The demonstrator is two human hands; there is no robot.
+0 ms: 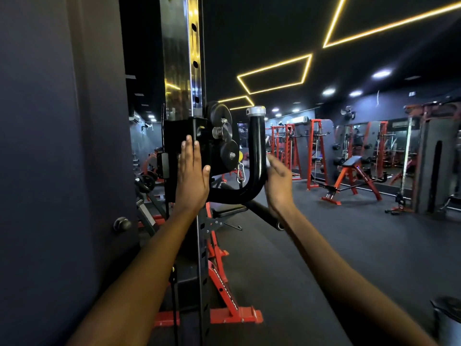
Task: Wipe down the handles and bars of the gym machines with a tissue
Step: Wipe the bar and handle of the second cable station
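A person wiped a curved black handle bar on a cable machine in a dimly lit gym.

The left hand lay flat, fingers straight and together, against the black pulley carriage on the perforated steel upright. The right hand pressed a white tissue to the bar's right side, just above its bend; the grip on the tissue could not be made out. Red benches stood well behind.
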